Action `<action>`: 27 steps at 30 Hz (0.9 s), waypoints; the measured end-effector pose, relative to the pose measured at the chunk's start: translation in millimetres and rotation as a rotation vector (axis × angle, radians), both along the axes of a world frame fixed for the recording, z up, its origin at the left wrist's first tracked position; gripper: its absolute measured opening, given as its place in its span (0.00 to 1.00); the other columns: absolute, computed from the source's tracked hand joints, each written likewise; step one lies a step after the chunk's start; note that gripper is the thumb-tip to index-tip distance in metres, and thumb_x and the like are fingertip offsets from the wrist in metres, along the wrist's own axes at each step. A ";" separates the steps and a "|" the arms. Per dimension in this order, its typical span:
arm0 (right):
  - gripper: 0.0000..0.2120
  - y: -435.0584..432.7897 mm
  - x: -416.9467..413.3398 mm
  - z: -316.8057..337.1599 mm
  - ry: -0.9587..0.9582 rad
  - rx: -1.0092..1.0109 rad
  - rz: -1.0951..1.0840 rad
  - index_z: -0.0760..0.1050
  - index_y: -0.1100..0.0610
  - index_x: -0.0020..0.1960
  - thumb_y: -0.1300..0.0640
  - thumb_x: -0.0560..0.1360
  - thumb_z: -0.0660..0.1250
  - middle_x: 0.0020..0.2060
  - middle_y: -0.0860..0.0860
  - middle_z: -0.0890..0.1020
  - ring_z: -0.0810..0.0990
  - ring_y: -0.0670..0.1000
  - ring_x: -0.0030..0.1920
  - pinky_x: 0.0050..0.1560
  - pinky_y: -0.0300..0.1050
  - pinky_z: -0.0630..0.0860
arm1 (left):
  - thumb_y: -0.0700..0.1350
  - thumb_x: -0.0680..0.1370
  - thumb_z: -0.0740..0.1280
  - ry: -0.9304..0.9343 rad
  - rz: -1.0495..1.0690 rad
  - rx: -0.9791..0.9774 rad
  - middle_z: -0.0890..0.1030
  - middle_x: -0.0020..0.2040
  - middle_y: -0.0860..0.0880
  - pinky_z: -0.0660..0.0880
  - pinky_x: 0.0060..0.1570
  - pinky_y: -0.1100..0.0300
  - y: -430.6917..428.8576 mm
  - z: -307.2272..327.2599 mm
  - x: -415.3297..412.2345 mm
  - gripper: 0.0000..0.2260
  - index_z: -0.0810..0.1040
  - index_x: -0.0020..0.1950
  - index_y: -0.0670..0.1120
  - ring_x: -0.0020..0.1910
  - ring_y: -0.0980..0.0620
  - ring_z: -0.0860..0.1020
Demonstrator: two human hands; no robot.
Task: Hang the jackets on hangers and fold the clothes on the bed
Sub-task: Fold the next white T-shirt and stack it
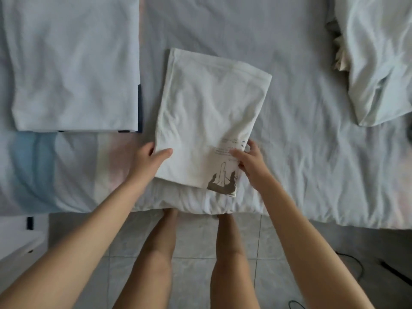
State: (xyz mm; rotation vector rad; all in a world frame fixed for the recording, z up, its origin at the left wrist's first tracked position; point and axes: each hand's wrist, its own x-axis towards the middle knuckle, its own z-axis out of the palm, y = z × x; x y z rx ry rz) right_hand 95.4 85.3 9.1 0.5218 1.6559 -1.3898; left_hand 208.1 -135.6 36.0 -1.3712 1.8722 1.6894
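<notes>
A folded white T-shirt (207, 117) with a dark print near its lower right corner lies on the bed (301, 108) close to the front edge. My left hand (149, 159) grips its left edge, thumb on top and fingers underneath. My right hand (249, 159) pinches the right edge beside the print, thumb on top. The shirt's near end is slightly raised over the bedsheet.
A pile of folded white clothes (73, 63) with dark fabric under it sits at the left of the bed. A crumpled white garment (379, 63) lies at the right. My legs stand on the tiled floor (194, 241); cables (356, 270) lie at the right.
</notes>
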 end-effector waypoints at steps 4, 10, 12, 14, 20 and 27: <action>0.25 -11.1 -21.2 30.1 -0.120 -0.301 -0.090 0.68 0.58 0.66 0.62 0.70 0.68 0.52 0.59 0.79 0.81 0.56 0.49 0.45 0.49 0.80 | 0.40 0.70 0.70 0.113 0.205 0.324 0.83 0.39 0.51 0.76 0.38 0.63 -9.5 36.2 -25.2 0.07 0.80 0.46 0.49 0.37 0.56 0.81; 0.37 -72.3 -83.4 114.1 -0.116 -0.602 -0.055 0.80 0.65 0.54 0.54 0.47 0.81 0.47 0.62 0.83 0.83 0.59 0.47 0.46 0.52 0.81 | 0.43 0.70 0.62 0.440 0.428 0.496 0.84 0.45 0.48 0.75 0.44 0.62 -93.8 107.5 -76.2 0.12 0.86 0.42 0.46 0.43 0.52 0.82; 0.39 -107.9 -103.8 132.7 -0.049 -0.678 -0.042 0.78 0.65 0.57 0.54 0.47 0.80 0.49 0.62 0.82 0.82 0.61 0.50 0.52 0.56 0.80 | 0.45 0.64 0.68 0.605 0.472 0.455 0.84 0.48 0.47 0.76 0.45 0.62 -124.7 128.4 -84.6 0.11 0.86 0.44 0.46 0.46 0.50 0.82; 0.37 -154.0 -121.0 148.6 0.016 -0.793 -0.005 0.77 0.65 0.58 0.55 0.50 0.78 0.51 0.63 0.82 0.81 0.61 0.52 0.57 0.57 0.77 | 0.49 0.51 0.77 0.729 0.522 0.406 0.84 0.49 0.46 0.76 0.47 0.61 -157.9 145.9 -84.4 0.22 0.85 0.44 0.45 0.49 0.49 0.81; 0.31 -251.4 -100.6 108.4 -0.013 -0.765 0.022 0.69 0.68 0.66 0.61 0.63 0.65 0.53 0.63 0.80 0.81 0.59 0.51 0.51 0.52 0.80 | 0.43 0.70 0.64 0.753 0.855 0.293 0.83 0.42 0.47 0.78 0.44 0.62 -222.1 112.4 -46.8 0.08 0.84 0.40 0.45 0.41 0.49 0.81; 0.05 -274.0 -39.4 0.7 -0.038 -0.173 0.251 0.72 0.56 0.44 0.63 0.78 0.61 0.37 0.53 0.76 0.76 0.46 0.32 0.30 0.37 0.76 | 0.45 0.77 0.68 0.344 0.969 0.135 0.80 0.51 0.51 0.78 0.35 0.63 -231.3 -15.4 31.5 0.09 0.75 0.56 0.49 0.49 0.54 0.79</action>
